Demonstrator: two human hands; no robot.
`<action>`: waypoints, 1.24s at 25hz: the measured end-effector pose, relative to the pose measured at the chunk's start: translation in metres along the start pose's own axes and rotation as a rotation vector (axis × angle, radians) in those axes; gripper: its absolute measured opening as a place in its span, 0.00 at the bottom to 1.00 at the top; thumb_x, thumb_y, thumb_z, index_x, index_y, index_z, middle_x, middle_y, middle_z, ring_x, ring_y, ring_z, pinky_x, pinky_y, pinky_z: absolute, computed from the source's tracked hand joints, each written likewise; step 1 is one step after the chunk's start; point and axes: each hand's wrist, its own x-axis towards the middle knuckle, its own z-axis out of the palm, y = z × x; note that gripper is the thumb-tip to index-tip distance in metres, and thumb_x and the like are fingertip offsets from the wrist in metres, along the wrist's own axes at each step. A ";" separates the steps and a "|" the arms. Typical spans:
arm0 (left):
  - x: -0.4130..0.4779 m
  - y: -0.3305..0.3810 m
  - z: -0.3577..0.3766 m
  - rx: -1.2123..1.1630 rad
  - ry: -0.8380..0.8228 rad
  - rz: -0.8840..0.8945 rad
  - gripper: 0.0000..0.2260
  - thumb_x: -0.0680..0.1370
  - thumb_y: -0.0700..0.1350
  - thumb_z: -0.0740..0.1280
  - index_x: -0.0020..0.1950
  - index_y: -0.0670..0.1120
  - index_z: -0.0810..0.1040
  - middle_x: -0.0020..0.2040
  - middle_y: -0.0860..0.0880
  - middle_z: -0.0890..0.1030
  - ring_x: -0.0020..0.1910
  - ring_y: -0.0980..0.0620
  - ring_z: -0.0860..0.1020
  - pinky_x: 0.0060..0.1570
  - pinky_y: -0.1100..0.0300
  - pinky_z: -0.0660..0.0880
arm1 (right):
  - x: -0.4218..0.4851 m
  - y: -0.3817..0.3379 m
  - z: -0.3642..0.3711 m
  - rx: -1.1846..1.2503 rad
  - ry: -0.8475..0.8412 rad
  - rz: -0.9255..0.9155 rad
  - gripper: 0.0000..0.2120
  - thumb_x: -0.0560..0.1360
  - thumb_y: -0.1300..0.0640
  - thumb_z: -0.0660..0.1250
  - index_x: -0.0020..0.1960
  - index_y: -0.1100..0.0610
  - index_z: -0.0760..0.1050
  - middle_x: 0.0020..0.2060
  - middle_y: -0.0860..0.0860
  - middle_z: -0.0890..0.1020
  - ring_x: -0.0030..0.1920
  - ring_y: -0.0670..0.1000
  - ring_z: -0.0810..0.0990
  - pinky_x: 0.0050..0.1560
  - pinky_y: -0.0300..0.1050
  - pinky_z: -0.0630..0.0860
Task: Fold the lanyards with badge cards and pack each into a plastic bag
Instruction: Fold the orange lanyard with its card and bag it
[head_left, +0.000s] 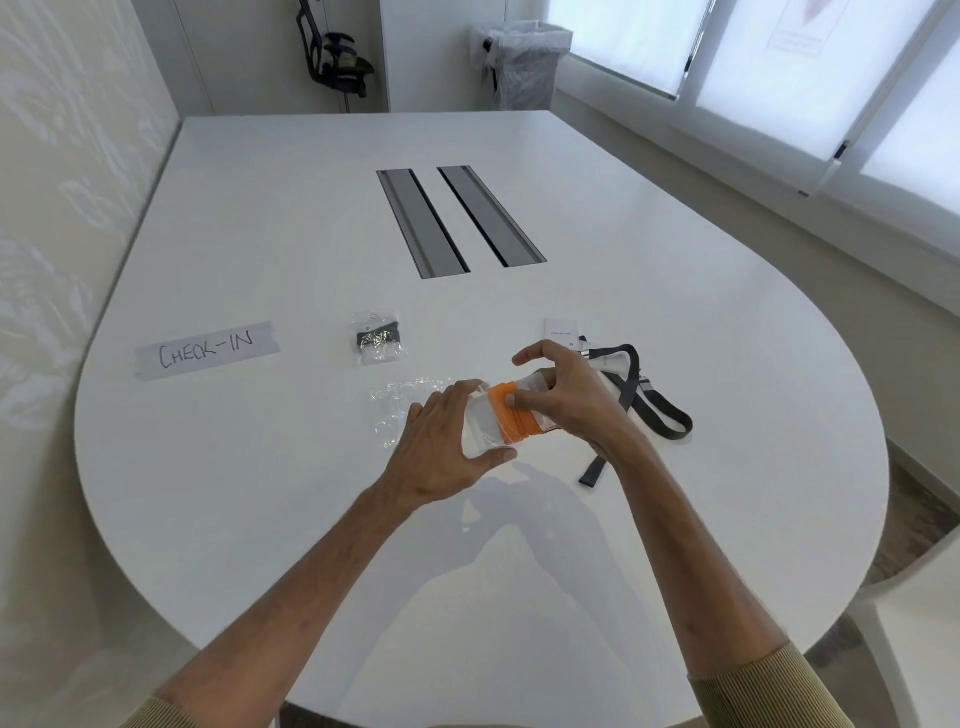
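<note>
Centre frame: left hand (441, 441) grip holds plastic bag (479, 423); right hand (561, 395) grip pinches folded orange lanyard (506, 418). Risk: coils spring loose or snag bag mouth if pinch slackens.

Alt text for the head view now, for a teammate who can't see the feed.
The left hand holds a clear plastic bag while the right hand pinches a folded orange lanyard at its mouth, over a white table. A packed bag lies beyond, a loose dark lanyard to the right, and a CHECK-IN tape label to the left.
</note>
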 end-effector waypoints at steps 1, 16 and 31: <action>0.000 0.000 0.000 0.004 -0.001 0.004 0.42 0.72 0.76 0.68 0.78 0.55 0.64 0.74 0.56 0.75 0.67 0.50 0.75 0.64 0.48 0.69 | 0.000 0.000 0.001 -0.009 -0.002 -0.001 0.22 0.76 0.56 0.82 0.65 0.47 0.78 0.47 0.55 0.85 0.49 0.52 0.83 0.47 0.53 0.85; 0.009 0.005 -0.010 -0.408 -0.105 -0.108 0.12 0.83 0.61 0.71 0.63 0.58 0.78 0.49 0.56 0.85 0.41 0.56 0.80 0.42 0.55 0.75 | 0.005 0.010 0.005 0.071 -0.002 0.051 0.20 0.74 0.57 0.84 0.61 0.49 0.81 0.44 0.56 0.90 0.48 0.60 0.90 0.52 0.59 0.86; 0.015 0.002 -0.004 -0.650 -0.034 -0.254 0.10 0.83 0.49 0.76 0.61 0.50 0.80 0.51 0.52 0.86 0.46 0.52 0.83 0.41 0.57 0.81 | 0.006 0.027 -0.007 0.129 -0.038 0.135 0.15 0.71 0.65 0.85 0.55 0.60 0.85 0.46 0.60 0.90 0.47 0.61 0.88 0.59 0.58 0.83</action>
